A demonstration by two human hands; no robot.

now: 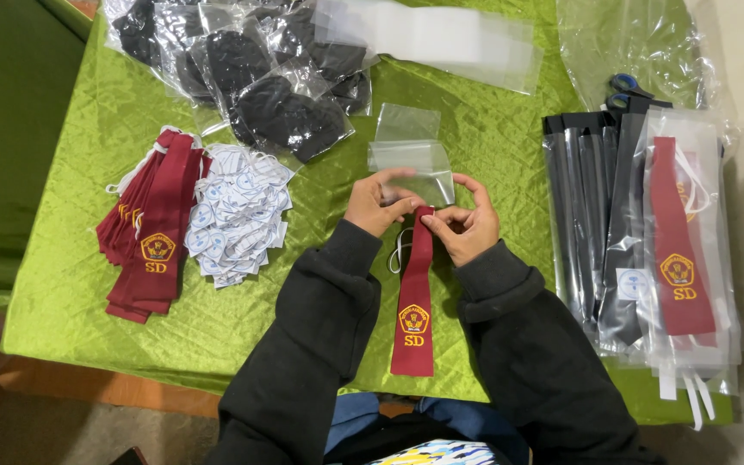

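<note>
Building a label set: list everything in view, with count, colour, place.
tie in hand: one, maroon, centre
clear sleeve: a few, above hands
loose ties: stack, maroon, left
small tags: pile, white, beside loose ties
bagged dark items: several, black, top left
packed ties: stack, black and maroon, right
scissors: one, blue handles, top right
cloth: green, covers table
left hand: pinches tie top
right hand: pinches tie top

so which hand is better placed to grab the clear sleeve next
Left, probably. The left hand already has fingers up against the clear sleeve, while the right hand sits lower, pinching the top of the red tie.
</note>
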